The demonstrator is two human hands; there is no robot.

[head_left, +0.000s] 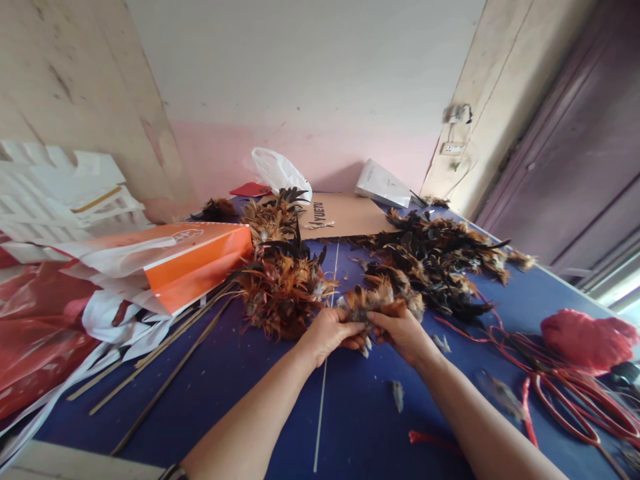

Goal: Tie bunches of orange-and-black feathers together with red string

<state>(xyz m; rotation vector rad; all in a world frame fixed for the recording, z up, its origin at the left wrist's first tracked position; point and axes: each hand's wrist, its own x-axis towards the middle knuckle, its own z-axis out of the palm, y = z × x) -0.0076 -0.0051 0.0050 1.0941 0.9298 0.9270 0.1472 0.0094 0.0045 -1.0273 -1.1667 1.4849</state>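
Both of my hands meet at the middle of the blue table, holding one bunch of brown and grey feathers between them. My left hand pinches the bunch's near left side with thumb and fingers. From the right, my right hand grips the same bunch, its thumb close to the left one. Just beyond my left hand lies a pile of reddish-brown feathers. A larger heap of black and brown feathers spreads behind and to the right of my right hand. Small loose feathers lie nearby on the table.
An orange and white bag stands at the left, beside thin sticks and a red plastic bag. Flat cardboard lies at the back. Red-handled scissors, red cord and a pink bundle are on the right.
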